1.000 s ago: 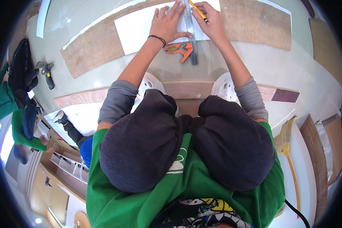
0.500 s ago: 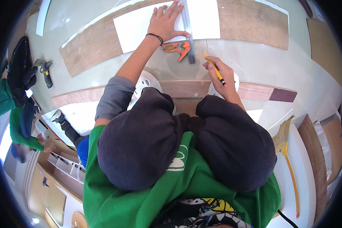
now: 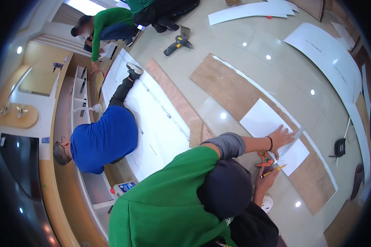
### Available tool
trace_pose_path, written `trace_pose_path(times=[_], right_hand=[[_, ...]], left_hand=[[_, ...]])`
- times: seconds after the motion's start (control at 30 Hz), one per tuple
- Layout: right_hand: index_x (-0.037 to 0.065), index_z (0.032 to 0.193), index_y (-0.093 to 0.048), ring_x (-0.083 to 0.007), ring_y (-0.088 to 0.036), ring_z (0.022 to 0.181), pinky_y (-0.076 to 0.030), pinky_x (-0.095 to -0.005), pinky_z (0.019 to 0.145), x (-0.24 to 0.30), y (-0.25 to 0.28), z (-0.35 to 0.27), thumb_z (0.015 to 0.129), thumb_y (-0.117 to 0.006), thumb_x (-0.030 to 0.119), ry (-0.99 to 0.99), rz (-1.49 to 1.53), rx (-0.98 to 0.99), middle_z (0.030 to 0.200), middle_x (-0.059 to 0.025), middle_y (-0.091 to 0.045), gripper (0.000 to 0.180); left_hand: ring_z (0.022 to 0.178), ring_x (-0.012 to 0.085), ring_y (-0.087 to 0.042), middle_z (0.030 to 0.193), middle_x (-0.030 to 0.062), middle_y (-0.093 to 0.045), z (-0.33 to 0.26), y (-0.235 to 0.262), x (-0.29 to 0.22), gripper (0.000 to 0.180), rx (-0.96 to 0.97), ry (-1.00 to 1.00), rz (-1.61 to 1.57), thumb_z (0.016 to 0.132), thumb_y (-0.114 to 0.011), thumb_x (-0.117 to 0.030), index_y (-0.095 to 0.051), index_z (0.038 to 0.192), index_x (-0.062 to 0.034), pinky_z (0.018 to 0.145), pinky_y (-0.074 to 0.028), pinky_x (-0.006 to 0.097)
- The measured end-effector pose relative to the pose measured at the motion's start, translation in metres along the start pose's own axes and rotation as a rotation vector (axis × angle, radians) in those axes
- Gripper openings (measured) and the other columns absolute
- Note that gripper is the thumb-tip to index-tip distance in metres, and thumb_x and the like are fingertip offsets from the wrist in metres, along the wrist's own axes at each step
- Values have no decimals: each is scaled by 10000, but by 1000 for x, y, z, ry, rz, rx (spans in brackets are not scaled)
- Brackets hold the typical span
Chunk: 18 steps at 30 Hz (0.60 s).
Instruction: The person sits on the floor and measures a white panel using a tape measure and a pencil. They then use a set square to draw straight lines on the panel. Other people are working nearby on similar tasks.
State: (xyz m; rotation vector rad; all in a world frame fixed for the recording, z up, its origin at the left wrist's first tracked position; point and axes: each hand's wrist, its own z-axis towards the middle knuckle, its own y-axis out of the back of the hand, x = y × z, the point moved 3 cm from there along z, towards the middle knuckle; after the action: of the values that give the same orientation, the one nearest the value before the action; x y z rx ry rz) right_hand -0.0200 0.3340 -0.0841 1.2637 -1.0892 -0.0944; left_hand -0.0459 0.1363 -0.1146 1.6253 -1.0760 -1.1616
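Observation:
My left hand (image 3: 280, 138) lies flat with spread fingers on a white sheet (image 3: 251, 121), its fingers and thumb against the metal blade (image 3: 293, 144) of a combination square. The square's orange head (image 3: 265, 159) sits at the sheet's near edge, beside my left wrist. My right hand (image 3: 268, 180) is closed round a yellow pencil (image 3: 280, 167), whose end reaches the sheet's edge near the blade. Under the sheet is a long brown plywood board (image 3: 218, 78) with a white-streaked edge, lying on the tiled floor.
To the left, a person in blue (image 3: 105, 140) bends over a large white panel (image 3: 160, 144). Another person in green (image 3: 111, 22) crouches farther off. A yellow-and-black power tool (image 3: 178, 45) lies on the tiles. At right are white panels (image 3: 321, 57) and a black tape measure (image 3: 339, 147).
The view has swung left and tilted, bringing the room and the person in blue into sight. My right hand and pencil have moved up to the sheet's edge. My left hand remains on the sheet.

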Motion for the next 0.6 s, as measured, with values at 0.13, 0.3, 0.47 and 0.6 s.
trace_pose_path(times=[0.13,0.3,0.47,0.6], right_hand=[[-14,1070,-453,-420,-570,912,-487,-466,736,-13,-17,4,871,-703,236,25,48,-4,1027,-200,-491,406],[-22,1085,-442,-430,-558,958,-488,-465,754,-13,-20,6,859,-676,164,28,82,27,1050,-215,-477,375],[-16,1108,-444,-433,-553,982,-489,-470,769,-11,-18,4,854,-670,150,16,60,37,1059,-216,-469,378],[-10,1105,-445,-430,-557,957,-486,-472,762,-5,-14,6,842,-674,137,65,41,17,1054,-212,-468,378]], left_hand=[[1397,371,-319,1620,138,-164,6,-10,4,1359,-19,-9,11,519,-739,-802,-222,1543,-74,1120,-235,606],[1394,371,-313,1618,135,-164,8,-9,7,1372,-18,-19,0,515,-731,-815,-211,1543,-68,1123,-241,601],[1395,375,-313,1616,133,-168,7,-10,3,1362,-46,-23,-30,509,-740,-806,-230,1537,-73,1126,-239,608],[1398,378,-311,1617,134,-166,5,-13,1,1346,-56,-16,-48,510,-752,-792,-246,1534,-81,1128,-235,615]])
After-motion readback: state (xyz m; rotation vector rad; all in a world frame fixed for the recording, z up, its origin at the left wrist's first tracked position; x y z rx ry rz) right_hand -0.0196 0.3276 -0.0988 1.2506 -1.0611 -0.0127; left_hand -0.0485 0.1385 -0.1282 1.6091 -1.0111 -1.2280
